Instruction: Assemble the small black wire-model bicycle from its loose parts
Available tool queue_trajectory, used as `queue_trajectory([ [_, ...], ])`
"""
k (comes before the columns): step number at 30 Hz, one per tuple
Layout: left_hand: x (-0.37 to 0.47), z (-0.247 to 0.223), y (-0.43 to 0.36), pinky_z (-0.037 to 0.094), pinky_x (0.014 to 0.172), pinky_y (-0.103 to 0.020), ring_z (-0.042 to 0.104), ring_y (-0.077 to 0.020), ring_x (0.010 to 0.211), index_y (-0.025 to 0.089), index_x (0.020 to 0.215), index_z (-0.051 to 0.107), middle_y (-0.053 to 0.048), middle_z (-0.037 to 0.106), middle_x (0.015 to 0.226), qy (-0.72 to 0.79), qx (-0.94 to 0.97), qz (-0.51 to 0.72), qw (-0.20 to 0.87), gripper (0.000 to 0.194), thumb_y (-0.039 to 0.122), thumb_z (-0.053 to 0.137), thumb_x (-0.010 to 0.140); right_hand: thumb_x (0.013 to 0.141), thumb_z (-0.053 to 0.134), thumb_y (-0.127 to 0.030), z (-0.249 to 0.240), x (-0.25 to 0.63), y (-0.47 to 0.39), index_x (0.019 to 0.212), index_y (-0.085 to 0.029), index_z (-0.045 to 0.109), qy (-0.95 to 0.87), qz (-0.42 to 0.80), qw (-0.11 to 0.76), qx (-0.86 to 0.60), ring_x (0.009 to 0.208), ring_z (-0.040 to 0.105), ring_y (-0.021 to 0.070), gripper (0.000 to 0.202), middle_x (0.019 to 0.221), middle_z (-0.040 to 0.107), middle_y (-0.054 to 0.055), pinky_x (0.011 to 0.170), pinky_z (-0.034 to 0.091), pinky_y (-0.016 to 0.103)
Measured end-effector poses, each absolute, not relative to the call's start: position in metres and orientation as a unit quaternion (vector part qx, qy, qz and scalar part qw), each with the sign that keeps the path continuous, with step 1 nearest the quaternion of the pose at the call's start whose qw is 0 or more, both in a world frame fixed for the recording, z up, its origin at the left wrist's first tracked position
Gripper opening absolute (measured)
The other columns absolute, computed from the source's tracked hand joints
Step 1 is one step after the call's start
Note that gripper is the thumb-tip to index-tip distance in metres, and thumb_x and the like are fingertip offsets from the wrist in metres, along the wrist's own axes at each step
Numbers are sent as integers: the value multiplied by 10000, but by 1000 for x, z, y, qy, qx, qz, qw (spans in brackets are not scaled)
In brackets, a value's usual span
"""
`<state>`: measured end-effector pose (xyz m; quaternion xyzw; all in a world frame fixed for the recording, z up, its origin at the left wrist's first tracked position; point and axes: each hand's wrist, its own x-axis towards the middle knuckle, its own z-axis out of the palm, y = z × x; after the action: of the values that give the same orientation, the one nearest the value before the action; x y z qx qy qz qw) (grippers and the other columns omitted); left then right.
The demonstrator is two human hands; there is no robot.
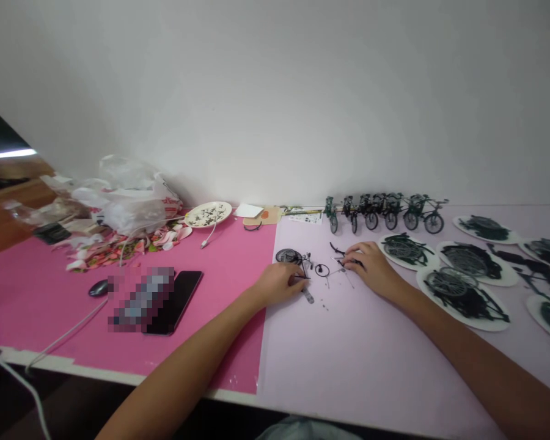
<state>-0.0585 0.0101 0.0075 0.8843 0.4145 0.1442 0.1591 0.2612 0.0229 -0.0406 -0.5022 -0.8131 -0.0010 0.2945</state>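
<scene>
Fingers curled, my left hand [280, 283] pinches the lower edge of a small black model bicycle frame [304, 264]. Its spoked wheel [288, 255] lies just beyond the knuckles. To the right, my right hand [369, 264] rests on the table with its fingertips closed on a small dark bicycle part, mostly covered by the fingers. A curved black piece [336, 249] shows beside these fingertips. Between the hands lie a small ring-shaped part [322, 270] and thin rods. A short grey strip [307, 296] lies under my left fingers, near tiny loose bits.
Several assembled model bicycles [392, 211] stand along the wall. White plates [444, 308] of bicycle parts fill the right side. On the pink left side are a phone [176, 305], a mouse [99, 288], a cream plate [199, 222] of small parts, and plastic bags [132, 205].
</scene>
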Motion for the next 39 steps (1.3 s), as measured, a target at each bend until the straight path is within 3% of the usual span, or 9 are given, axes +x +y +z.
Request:
queue_trajectory([
  [6,-59,8,12,447,670,-279,691,-191,773,227,1066,754,-21,769,883,433,872,148,176,237,380,606,962,1023,547,-306,-38,262,23,975,-281,822,-818,-26,289,-497,1129,563,333,281,1149,711,106,981,480,517],
  [9,-59,9,11,444,663,-283,692,-192,766,222,1073,749,-18,766,861,443,865,147,185,235,368,607,955,1030,537,-341,-27,266,20,1011,-255,810,-815,-41,233,-529,1029,590,320,286,1048,723,109,903,487,476],
  [14,-59,11,10,450,673,-292,698,-201,792,226,1066,751,-22,771,874,441,866,141,187,240,380,603,956,1003,532,-333,-17,272,16,909,-238,768,-817,-17,156,-555,945,623,292,271,962,754,81,840,477,427],
  [31,-59,9,11,490,724,-286,713,-212,845,220,1085,738,-37,786,941,428,875,136,181,245,386,600,969,1018,449,-308,-22,266,15,882,-236,760,-824,12,217,-523,967,606,321,347,959,746,114,875,499,479],
  [39,-58,9,12,498,741,-294,718,-222,866,220,1065,740,-45,793,977,423,879,133,175,228,380,610,969,998,504,-377,-31,271,22,1023,-245,768,-806,-37,250,-536,1029,615,338,296,1066,739,109,898,497,488],
])
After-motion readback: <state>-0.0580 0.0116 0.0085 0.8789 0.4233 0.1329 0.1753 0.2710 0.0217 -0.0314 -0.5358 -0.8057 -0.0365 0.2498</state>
